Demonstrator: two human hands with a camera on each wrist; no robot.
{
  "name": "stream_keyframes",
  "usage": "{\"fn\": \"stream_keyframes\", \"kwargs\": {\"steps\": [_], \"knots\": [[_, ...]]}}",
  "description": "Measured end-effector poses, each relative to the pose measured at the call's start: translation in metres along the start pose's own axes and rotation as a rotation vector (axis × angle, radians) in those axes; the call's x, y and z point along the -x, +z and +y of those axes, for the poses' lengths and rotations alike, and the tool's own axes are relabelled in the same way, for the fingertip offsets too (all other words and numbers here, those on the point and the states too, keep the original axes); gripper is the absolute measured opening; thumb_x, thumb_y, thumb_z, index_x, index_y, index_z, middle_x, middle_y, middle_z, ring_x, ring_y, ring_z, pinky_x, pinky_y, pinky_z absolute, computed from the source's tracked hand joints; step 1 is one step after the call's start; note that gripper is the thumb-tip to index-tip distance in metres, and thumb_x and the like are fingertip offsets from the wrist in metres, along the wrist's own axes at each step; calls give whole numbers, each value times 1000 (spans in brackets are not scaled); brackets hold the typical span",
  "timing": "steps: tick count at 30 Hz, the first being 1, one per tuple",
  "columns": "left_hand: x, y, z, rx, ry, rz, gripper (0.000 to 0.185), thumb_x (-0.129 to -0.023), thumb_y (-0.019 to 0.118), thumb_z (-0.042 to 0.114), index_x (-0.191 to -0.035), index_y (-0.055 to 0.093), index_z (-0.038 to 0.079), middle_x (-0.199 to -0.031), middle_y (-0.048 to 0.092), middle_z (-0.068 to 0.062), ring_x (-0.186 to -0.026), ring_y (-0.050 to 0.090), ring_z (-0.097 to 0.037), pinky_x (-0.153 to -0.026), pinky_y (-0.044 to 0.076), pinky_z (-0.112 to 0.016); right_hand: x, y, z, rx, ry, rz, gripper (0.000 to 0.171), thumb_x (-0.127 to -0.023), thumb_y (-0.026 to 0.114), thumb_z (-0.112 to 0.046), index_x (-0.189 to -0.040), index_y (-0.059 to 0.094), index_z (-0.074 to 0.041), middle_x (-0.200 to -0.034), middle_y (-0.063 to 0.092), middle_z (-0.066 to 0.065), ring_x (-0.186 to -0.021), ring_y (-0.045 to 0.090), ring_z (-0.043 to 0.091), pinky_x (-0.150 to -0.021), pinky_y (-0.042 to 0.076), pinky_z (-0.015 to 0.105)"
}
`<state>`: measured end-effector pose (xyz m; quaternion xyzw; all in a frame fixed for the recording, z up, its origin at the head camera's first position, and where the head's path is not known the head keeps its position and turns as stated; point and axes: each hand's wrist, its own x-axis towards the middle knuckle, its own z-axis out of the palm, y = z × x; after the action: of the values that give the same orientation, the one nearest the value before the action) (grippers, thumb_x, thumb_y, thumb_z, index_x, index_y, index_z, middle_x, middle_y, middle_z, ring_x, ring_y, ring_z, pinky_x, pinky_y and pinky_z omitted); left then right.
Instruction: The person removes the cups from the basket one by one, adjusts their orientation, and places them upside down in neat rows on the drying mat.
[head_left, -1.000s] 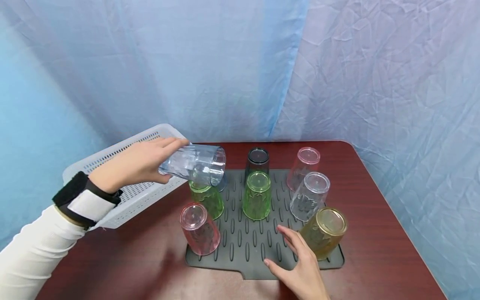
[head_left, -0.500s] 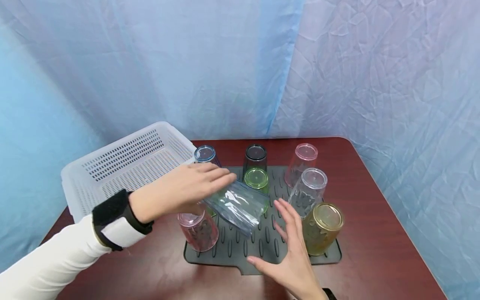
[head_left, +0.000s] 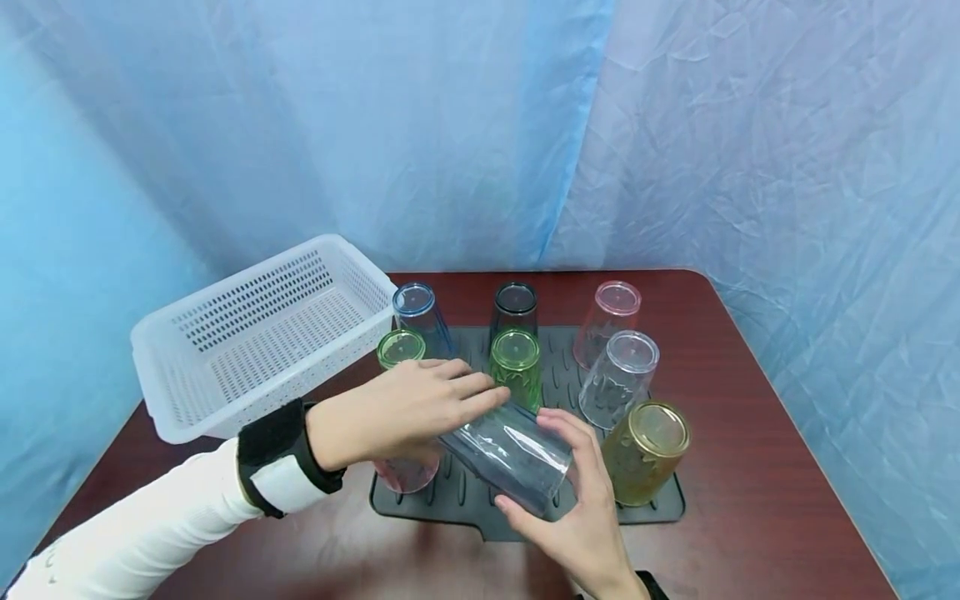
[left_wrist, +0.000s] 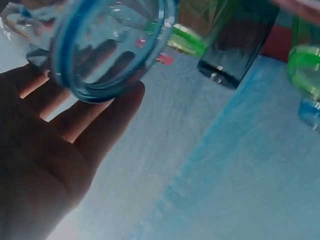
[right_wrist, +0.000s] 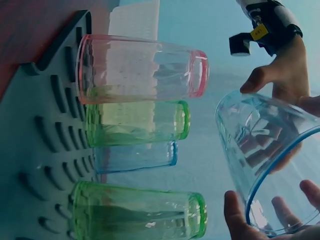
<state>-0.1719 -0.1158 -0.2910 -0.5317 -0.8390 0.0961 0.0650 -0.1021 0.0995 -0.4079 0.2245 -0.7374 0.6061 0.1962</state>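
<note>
My left hand (head_left: 412,408) holds a clear bluish tumbler (head_left: 513,458) near its base, tilted on its side above the grey drying mat (head_left: 450,515). My right hand (head_left: 581,521) is at the tumbler's mouth end, its thumb and fingers on either side of it. In the right wrist view the fingertips (right_wrist: 235,212) lie right at the blue-tinted rim. Upside-down tumblers stand about: a green one (head_left: 517,367) behind the held one, an amber one (head_left: 647,458) right of my right hand, a pink one (head_left: 407,477) partly hidden under my left hand.
A white perforated basket (head_left: 262,333) sits at the back left. Along the mat's back stand blue (head_left: 426,321), dark grey (head_left: 515,310) and pink (head_left: 611,321) tumblers. A colourless tumbler (head_left: 618,387) is at the right, another green one (head_left: 401,346) at the left. Blue cloth (head_left: 450,133) hangs behind.
My left hand has carried the bluish tumbler from over the basket's edge rightward and nearer, over the mat. My right hand, earlier apart with spread fingers, now meets its mouth end.
</note>
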Motion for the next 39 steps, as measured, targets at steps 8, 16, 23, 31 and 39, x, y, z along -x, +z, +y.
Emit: {"fn": "stream_keyframes", "kwargs": {"steps": [8, 16, 23, 31, 39], "knots": [[12, 10, -24, 568, -1, 57, 96, -72, 85, 37, -149, 33, 13, -143, 41, -3, -125, 45, -14, -97, 45, -34, 13, -9, 12, -199, -140, 62, 86, -54, 86, 11, -128, 42, 15, -132, 41, 31, -126, 42, 29, -99, 41, 26], [18, 11, -26, 896, 83, 74, 92, -75, 81, 41, -146, 34, 5, -144, 43, -4, -119, 48, -14, -79, 52, -22, 18, -7, 12, -368, -266, 54, 80, -66, 86, 0, -125, 36, 22, -133, 40, 30, -125, 43, 30, -95, 46, 30], [17, 12, -21, 819, 173, 149, 67, -81, 79, 34, -135, 49, 8, -123, 58, 1, -94, 54, -5, -60, 45, -12, 22, -2, 13, -401, -233, 30, 82, -67, 85, 1, -127, 33, 22, -134, 38, 32, -125, 43, 32, -95, 47, 32], [18, 5, -23, 718, 158, 131, 67, -81, 78, 38, -136, 52, 11, -120, 59, 2, -93, 55, -5, -74, 48, -21, 23, -5, 19, -278, -156, -20, 84, -66, 87, -5, -130, 37, 17, -134, 38, 31, -127, 40, 32, -102, 38, 29], [15, -10, -15, 457, 96, -22, 70, -74, 82, 43, -134, 57, 15, -113, 59, 0, -90, 61, -12, -77, 52, -29, 4, -15, -3, 233, -53, -203, 90, -71, 82, -48, -142, 44, -9, -143, 44, 6, -137, 32, 30, -113, 19, 45]]}}
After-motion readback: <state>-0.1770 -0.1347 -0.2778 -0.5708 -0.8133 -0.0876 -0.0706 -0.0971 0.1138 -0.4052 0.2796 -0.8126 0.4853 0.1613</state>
